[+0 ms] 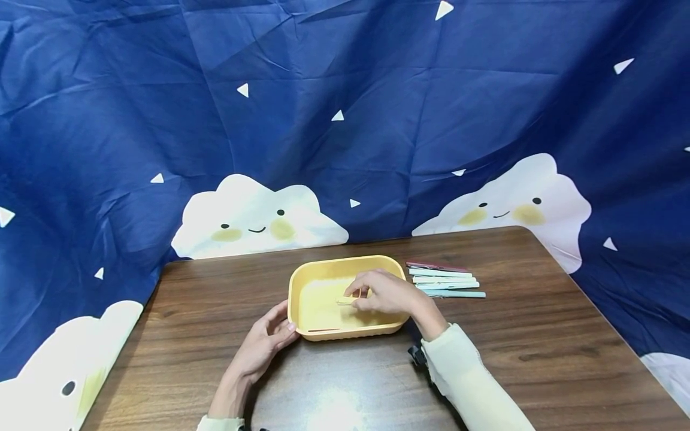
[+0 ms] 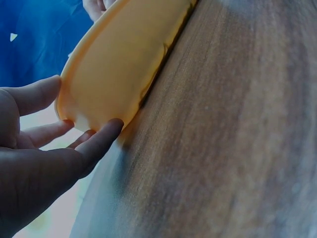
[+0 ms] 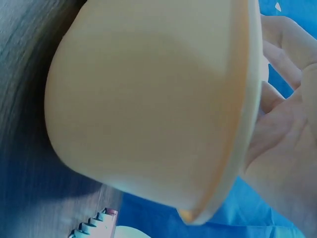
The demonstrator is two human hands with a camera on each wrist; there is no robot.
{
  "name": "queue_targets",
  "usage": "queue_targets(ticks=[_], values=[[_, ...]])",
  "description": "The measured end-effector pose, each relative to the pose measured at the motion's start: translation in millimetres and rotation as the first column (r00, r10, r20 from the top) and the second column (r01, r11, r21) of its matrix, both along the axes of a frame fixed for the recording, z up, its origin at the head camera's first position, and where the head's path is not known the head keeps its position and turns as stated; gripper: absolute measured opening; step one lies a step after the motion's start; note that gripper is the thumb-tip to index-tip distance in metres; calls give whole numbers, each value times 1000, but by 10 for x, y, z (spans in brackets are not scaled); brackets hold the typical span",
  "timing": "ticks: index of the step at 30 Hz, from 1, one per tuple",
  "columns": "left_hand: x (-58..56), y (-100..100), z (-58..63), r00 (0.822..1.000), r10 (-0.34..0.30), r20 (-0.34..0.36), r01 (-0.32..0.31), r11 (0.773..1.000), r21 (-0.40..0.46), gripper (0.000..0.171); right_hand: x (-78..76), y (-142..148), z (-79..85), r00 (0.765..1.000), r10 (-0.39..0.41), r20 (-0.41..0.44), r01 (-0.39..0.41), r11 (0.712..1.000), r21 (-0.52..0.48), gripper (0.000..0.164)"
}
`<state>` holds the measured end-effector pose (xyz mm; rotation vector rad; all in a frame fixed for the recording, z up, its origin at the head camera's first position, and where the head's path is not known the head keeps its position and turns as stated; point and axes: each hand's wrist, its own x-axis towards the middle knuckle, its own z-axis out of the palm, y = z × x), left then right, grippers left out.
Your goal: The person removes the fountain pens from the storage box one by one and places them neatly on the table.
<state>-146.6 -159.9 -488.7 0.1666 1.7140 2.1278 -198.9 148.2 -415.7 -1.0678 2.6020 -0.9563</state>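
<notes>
A yellow tray (image 1: 345, 332) with raised walls stands on the table. My left hand (image 1: 261, 344) holds its near left corner; in the left wrist view, the thumb and fingertips (image 2: 115, 126) touch the outside of the wall and the rim. My right hand (image 1: 384, 291) reaches in over the tray's right side and pinches a pale yellow pen (image 1: 347, 300) just above or on the tray floor. A thin dark red pen-like stick (image 1: 324, 330) lies along the near wall inside. In the right wrist view the tray wall hides the right hand's fingertips.
Right of the tray several pens lie side by side: a dark red pen (image 1: 438, 267), pale ones, and a teal pen (image 1: 458, 294). The wooden table (image 1: 539, 335) ends at a blue cloth backdrop (image 1: 345, 149) with clouds and white triangles.
</notes>
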Motion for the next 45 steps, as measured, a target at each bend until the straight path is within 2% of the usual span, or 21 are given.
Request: queue_targets(ticks=[14, 30, 45], values=[[1, -6, -2, 1000, 2, 5, -2, 1000, -6, 63, 7, 77, 105, 1000, 23, -19, -23, 1000, -9, 20], [2, -1, 8, 1000, -3, 3, 3, 1000, -12, 62, 28, 246, 65, 997, 17, -79, -19, 999, -34, 19], [11, 1, 30, 1000, 5, 4, -5, 1000, -10, 61, 54, 380, 36, 998, -29, -53, 27, 998, -49, 22]])
